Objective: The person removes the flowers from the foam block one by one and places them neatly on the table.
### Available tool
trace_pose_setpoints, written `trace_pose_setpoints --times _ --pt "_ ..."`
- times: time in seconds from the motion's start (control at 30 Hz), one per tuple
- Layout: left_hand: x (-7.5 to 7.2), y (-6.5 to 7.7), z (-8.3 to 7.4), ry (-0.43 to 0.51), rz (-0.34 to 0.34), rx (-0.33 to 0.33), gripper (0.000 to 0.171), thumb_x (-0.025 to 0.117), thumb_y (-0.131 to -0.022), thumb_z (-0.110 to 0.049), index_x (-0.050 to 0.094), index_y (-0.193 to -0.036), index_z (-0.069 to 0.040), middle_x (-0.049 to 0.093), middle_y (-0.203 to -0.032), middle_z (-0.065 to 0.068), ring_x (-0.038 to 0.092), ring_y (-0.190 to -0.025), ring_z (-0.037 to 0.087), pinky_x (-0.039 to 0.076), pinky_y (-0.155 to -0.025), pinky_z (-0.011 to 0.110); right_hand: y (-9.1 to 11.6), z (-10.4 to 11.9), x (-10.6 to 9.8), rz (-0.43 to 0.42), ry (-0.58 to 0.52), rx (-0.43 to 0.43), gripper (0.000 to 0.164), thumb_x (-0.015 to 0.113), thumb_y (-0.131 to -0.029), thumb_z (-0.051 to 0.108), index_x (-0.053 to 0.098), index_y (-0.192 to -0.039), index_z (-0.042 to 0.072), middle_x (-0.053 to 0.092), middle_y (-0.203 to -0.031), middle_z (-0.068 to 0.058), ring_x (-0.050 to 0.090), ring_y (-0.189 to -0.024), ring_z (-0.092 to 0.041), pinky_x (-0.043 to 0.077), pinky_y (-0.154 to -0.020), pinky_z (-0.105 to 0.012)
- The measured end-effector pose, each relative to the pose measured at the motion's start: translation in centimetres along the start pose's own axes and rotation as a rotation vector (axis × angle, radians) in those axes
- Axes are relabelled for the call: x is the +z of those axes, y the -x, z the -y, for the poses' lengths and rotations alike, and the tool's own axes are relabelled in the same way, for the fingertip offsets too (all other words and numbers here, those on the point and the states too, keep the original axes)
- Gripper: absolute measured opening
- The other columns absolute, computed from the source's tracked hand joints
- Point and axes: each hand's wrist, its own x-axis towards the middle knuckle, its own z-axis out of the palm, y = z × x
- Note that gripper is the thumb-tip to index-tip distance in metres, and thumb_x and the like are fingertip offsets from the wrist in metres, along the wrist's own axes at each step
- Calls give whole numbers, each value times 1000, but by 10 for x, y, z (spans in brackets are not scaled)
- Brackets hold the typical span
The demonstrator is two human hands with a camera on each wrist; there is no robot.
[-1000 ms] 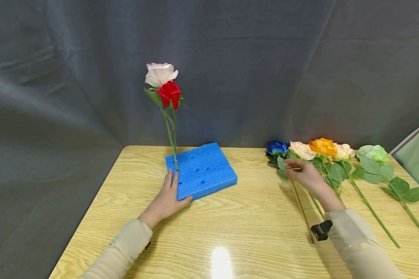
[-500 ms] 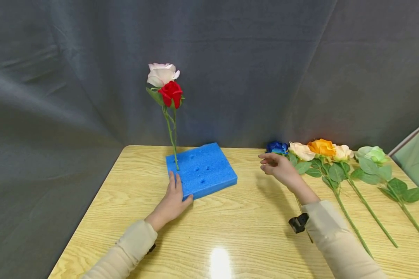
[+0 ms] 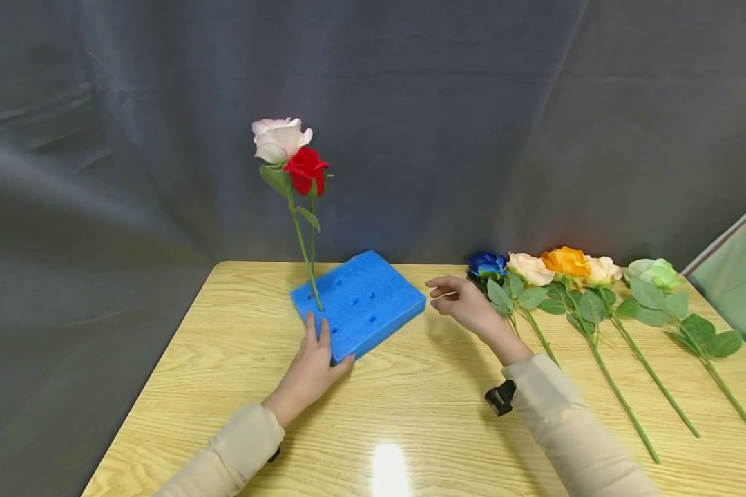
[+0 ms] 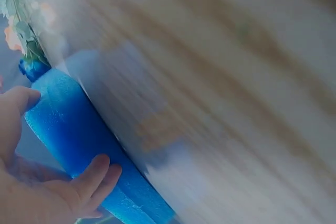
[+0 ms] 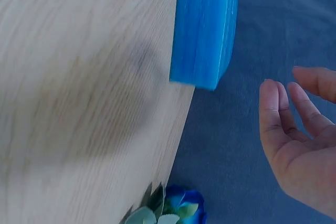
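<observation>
My left hand (image 3: 311,369) lies against the near left corner of a blue foam block (image 3: 382,290), straight fingers on its top and thumb along its front side. The left wrist view shows fingers (image 4: 97,177) touching the blue foam. Two artificial roses, a pale pink one (image 3: 280,141) and a red one (image 3: 307,170), stand upright in the block's left part, leaning slightly. Several holes dot its top. My right hand (image 3: 466,304) hovers just off the block's right corner, fingers loosely bent, holding nothing; the right wrist view shows the block (image 5: 202,30) beside it.
Right of my right hand lie a blue rose (image 3: 487,264), two cream roses, an orange rose (image 3: 566,262) and a pale green flower (image 3: 659,275), stems toward me. A grey curtain (image 3: 410,138) hangs behind the wooden table (image 3: 323,442).
My right hand has moved left from above the blue rose's leaves to beside the block. The block has turned counterclockwise with its roses, my left hand staying on it.
</observation>
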Motion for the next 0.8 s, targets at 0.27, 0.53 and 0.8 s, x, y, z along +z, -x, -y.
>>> trace_pose_setpoints --times 0.27,0.53,0.8 --pt "5 9 -10 4 -13 38 86 66 -89 -39 29 -142 17 7 -151 41 43 -128 51 49 -97 51 -6 8 13 8 -11 -11 39 51 -92 0 52 -130 -8 57 -119 -30 61 -103 -36 55 -85 -41" --pt "8 14 -21 73 38 30 84 63 -90 -40 28 -143 15 11 -152 38 33 -136 50 40 -106 55 -10 20 27 21 -31 -15 39 52 -92 0 52 -130 -8 57 -120 -30 60 -105 -37 54 -87 -40" --pt "4 13 -18 38 -39 31 74 62 -90 -40 38 -141 8 34 -148 29 41 -133 44 44 -102 55 -15 27 42 7 -29 -20 36 53 -92 1 56 -127 -6 61 -116 -27 62 -102 -34 55 -82 -37"
